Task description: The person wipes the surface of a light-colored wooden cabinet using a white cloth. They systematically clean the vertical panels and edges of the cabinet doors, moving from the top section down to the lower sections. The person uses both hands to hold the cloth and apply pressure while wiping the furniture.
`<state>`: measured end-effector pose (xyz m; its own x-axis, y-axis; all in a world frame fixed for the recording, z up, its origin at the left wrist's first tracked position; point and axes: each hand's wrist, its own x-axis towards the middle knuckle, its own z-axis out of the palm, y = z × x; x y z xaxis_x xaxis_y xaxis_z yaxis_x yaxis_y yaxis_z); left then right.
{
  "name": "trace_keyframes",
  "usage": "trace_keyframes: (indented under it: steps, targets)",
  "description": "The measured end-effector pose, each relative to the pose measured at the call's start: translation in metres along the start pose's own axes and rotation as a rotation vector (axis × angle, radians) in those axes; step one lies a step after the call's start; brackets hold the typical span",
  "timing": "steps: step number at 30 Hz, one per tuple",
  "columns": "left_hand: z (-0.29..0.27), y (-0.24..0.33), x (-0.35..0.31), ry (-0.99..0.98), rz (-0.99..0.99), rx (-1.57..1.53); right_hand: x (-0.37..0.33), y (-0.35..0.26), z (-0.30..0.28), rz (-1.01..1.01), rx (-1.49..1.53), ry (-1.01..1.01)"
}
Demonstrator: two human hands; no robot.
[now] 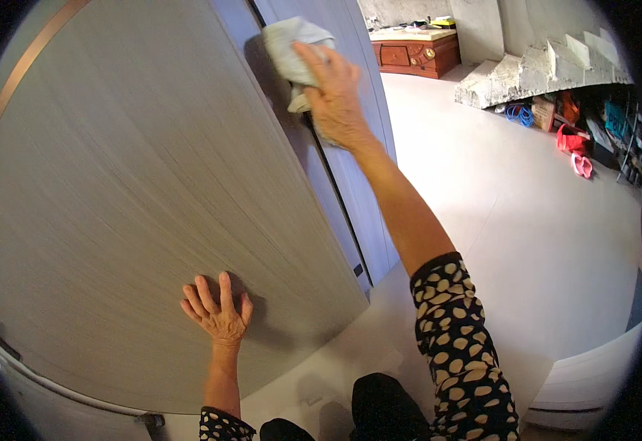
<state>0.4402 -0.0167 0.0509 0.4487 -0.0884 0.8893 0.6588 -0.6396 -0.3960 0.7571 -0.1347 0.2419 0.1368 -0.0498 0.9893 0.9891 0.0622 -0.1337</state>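
A pale, bunched cloth (291,50) is pressed by my right hand (337,99) against the door's edge and frame, high up near the top of the view. My fingers wrap over it, and part of it hangs below the palm. The door (137,169) is a broad grey wood-grain panel filling the left side. Flat on its lower part rests my left hand (219,312), fingers spread and holding nothing. A dark strip runs down the bluish door frame (361,132) beside the door's edge.
At the back stands a reddish-brown wooden cabinet (418,57) with small items on top. Rough concrete stairs (527,73) rise at the right. Under them lie a blue coil (519,115), red bags and pink slippers (581,165). The pale floor (483,198) stretches to the right.
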Motion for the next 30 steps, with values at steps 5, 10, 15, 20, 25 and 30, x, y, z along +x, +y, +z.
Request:
trace_keyframes:
  steps: [5,10,15,20,25,30]
  targets:
    - [-0.002,-0.007,-0.003,0.012,0.009,0.026,-0.028,-0.007,0.031,0.013,-0.151,-0.095]
    - [-0.007,-0.009,0.004,0.000,0.009,0.058,-0.080,0.006,0.028,0.012,-0.216,-0.180]
    - [-0.005,-0.006,0.006,0.018,0.021,0.032,-0.134,0.025,0.011,-0.014,-0.267,-0.319]
    - [0.003,-0.013,-0.005,0.007,0.036,0.046,-0.194,0.040,-0.009,-0.050,-0.232,-0.387]
    - [0.008,-0.007,-0.005,0.004,0.062,0.029,-0.199,0.055,-0.034,0.322,-0.061,-0.243]
    - [-0.003,-0.021,-0.008,-0.048,0.106,0.040,-0.095,0.012,0.008,0.244,-0.077,0.147]
